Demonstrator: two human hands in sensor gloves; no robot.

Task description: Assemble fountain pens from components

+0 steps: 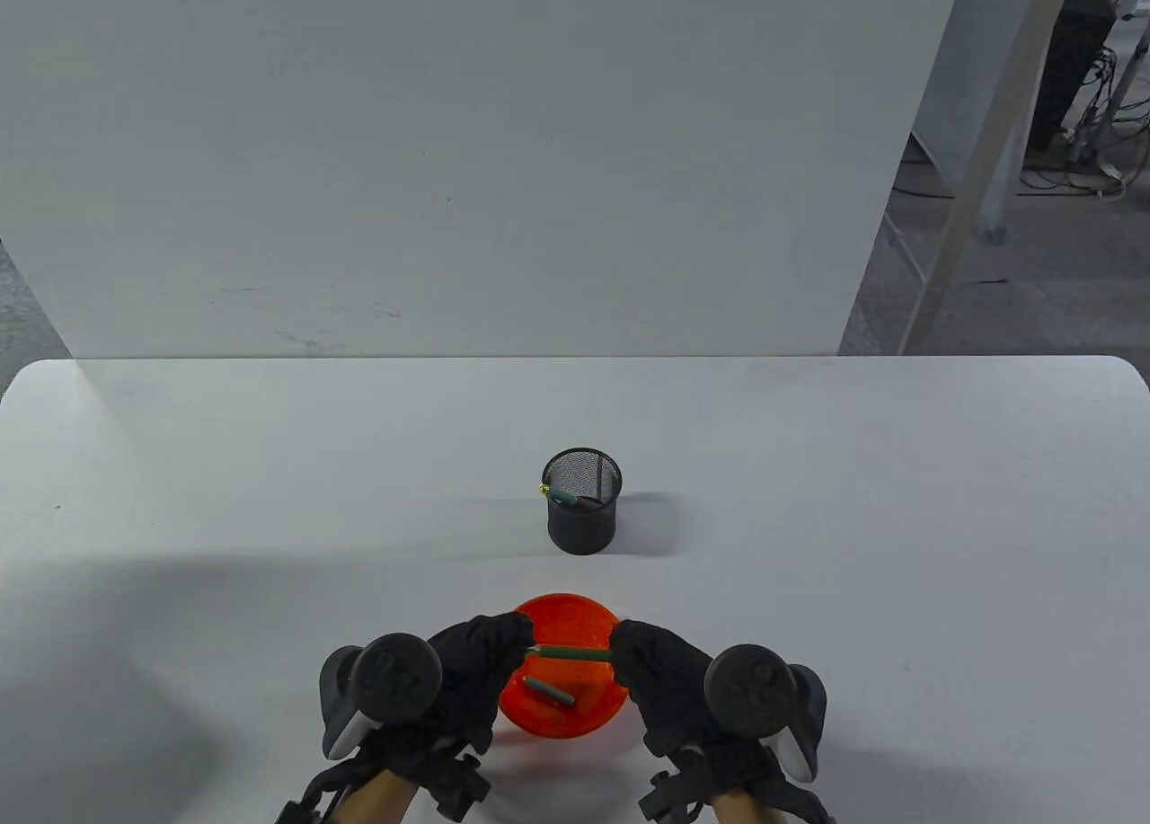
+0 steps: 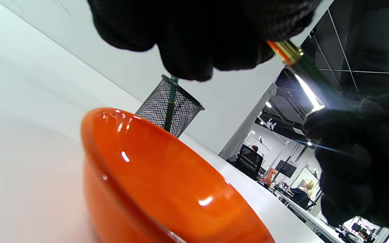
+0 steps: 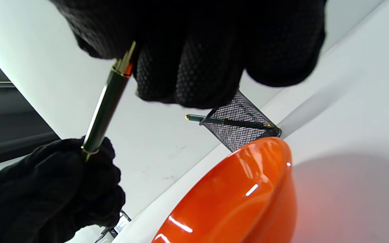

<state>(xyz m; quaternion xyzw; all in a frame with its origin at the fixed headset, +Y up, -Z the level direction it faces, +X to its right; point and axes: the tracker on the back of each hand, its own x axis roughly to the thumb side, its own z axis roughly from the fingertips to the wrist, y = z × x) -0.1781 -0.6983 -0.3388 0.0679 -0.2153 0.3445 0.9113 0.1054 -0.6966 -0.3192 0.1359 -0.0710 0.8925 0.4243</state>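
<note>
Both hands over the orange bowl [image 1: 539, 716], which sits on the white bench [image 1: 269, 465] near its front edge. Left hand [image 1: 467, 671] pinches one end of a green pen barrel [image 1: 571, 652] w/ gold trim; right hand [image 1: 669, 680] pinches the other end. Barrel lies roughly level between them, above the bowl's rear half, not touching it. In the left wrist view a gold band shows at the fingertips [image 2: 194, 50]; in the right wrist view the gold end meets the right fingers [image 3: 187, 67]. Inside the bowl, toward its front: one grey pen part [image 1: 550, 691], lying flat. Behind the bowl, a little apart: black mesh pen cup [image 1: 582, 509], upright, w/ a green pen [image 1: 562, 495] leaning inside, gold tip over the cup's left rim.
</note>
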